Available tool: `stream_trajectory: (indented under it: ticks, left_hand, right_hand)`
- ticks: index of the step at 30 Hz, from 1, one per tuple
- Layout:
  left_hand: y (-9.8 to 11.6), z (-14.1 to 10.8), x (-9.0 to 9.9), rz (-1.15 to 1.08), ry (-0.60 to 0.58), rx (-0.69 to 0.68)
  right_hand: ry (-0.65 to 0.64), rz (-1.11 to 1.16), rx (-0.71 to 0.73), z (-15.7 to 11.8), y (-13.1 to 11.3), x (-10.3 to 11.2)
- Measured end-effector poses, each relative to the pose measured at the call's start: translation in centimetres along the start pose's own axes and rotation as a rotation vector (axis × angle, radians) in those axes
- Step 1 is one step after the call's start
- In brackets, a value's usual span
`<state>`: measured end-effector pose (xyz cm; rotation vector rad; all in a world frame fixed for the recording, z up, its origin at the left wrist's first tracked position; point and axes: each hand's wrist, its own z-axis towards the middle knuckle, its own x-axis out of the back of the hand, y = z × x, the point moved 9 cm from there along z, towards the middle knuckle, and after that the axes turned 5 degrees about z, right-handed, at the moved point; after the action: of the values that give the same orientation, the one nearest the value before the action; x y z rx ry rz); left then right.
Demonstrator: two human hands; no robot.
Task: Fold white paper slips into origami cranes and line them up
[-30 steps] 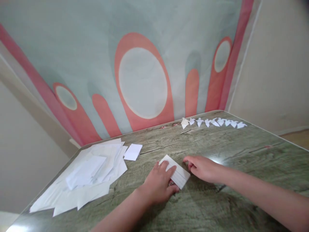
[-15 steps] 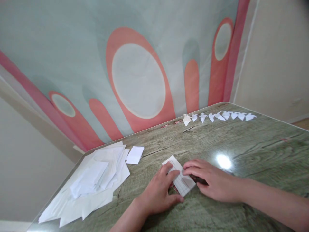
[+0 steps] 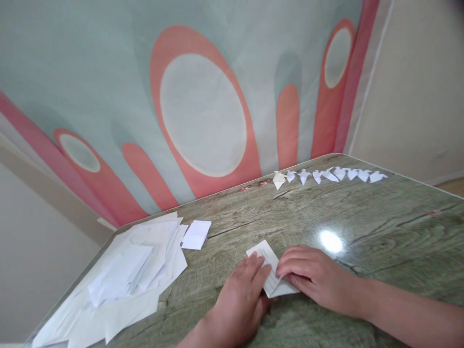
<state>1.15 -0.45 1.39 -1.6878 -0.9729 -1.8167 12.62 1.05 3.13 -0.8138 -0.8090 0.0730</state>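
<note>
While the left hand (image 3: 241, 296), loosely open, pressed its fingertips on a folded sheet of ruled white paper (image 3: 271, 280), the right hand (image 3: 313, 275) pinched a flap of it. The sheet lay well in from the far edge of the wood-grained table (image 3: 377, 237). Flat sheets (image 3: 123, 270) overlapped along the left edge; pointed paper figures (image 3: 340, 173) formed a row near the far right corner.
</note>
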Motion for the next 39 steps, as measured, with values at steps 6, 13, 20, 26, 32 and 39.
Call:
stream_trajectory:
  ticks: [6, 13, 20, 26, 32, 39]
  left_hand:
    - [-0.1, 0.3, 0.2, -0.009, 0.122, -0.063]
    - [0.5, -0.1, -0.1, -0.083, 0.109, -0.104]
    - [-1.0, -0.4, 0.7, -0.184, 0.18, 0.042]
    - [-1.2, -0.3, 0.3, -0.297, 0.116, 0.115]
    - [-1.9, -0.3, 0.4, -0.388, 0.138, 0.241]
    - [-2.5, -0.1, 1.1, -0.334, 0.277, 0.368]
  right_hand:
    - [-0.057, -0.014, -0.104, -0.3, 0.2, -0.6]
    - [-0.071, -0.127, -0.017, -0.2, 0.4, -0.9]
    - [-0.104, -0.173, -0.034, -0.3, 0.5, -1.0]
    - [-0.097, -0.123, -0.081, -0.5, 1.5, -1.1]
    - [-0.05, -0.128, -0.143, -0.8, 2.8, -1.0]
    - [-0.042, -0.287, -0.3, -1.3, 4.6, -1.7]
